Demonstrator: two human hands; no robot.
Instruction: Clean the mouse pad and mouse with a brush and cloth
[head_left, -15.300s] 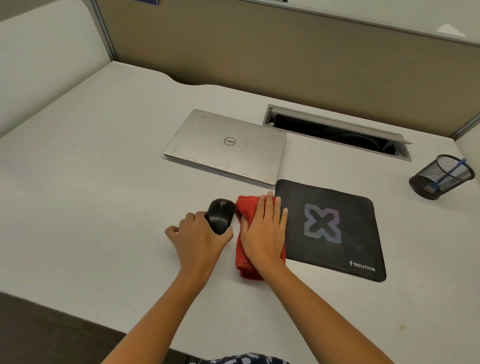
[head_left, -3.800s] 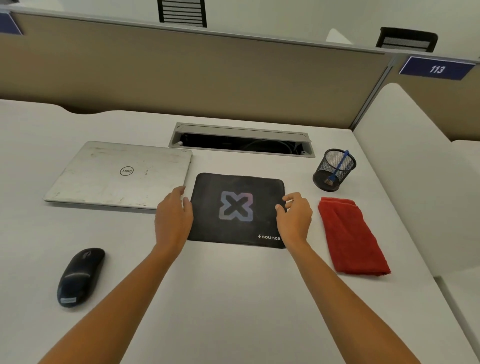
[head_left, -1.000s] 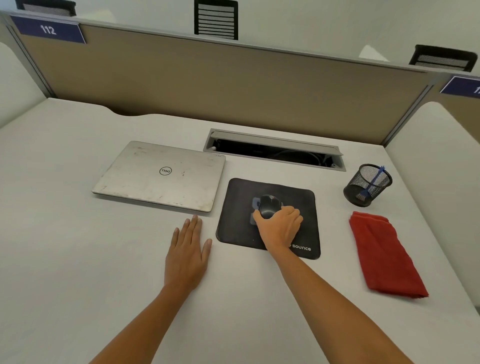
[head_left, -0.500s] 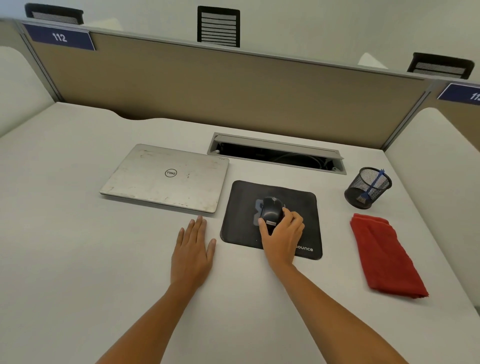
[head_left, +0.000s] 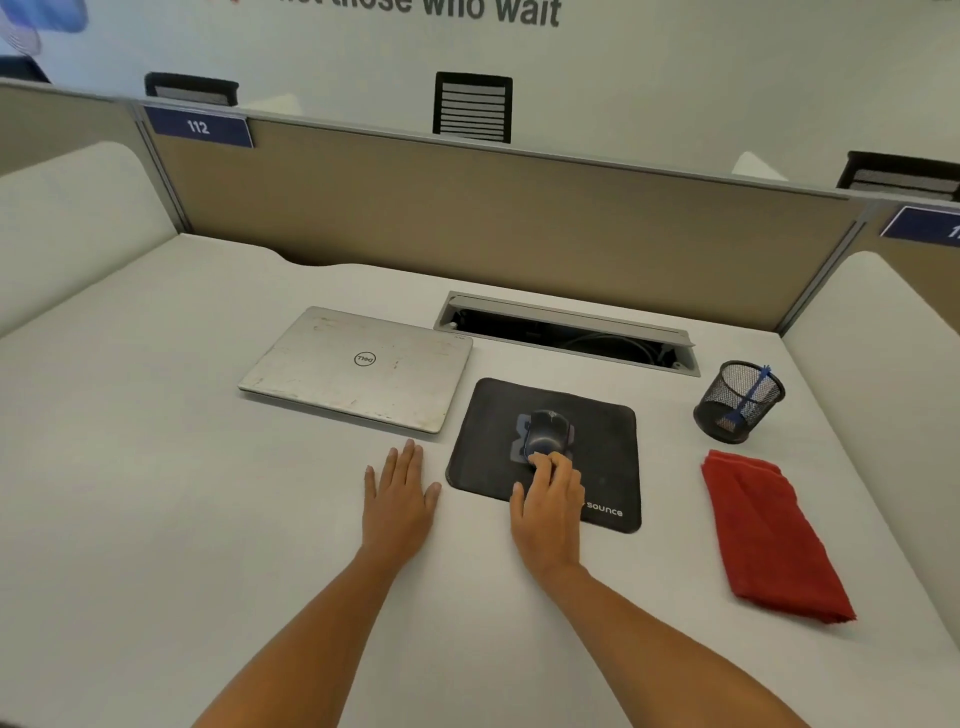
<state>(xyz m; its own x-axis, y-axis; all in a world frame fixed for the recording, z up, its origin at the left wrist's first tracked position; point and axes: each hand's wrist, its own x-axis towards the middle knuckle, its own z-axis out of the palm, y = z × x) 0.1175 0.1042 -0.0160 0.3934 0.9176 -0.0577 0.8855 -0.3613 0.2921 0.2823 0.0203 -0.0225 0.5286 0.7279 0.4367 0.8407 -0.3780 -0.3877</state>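
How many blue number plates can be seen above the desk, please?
2. One plate, reading 112, sits upper left; a second plate is at the right edge, cut off by the frame. Others may lie out of view.

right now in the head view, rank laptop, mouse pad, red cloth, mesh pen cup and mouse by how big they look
1. Dell laptop
2. mouse pad
3. red cloth; nearer the camera, so true size unsure
4. mesh pen cup
5. mouse, partly under the right hand
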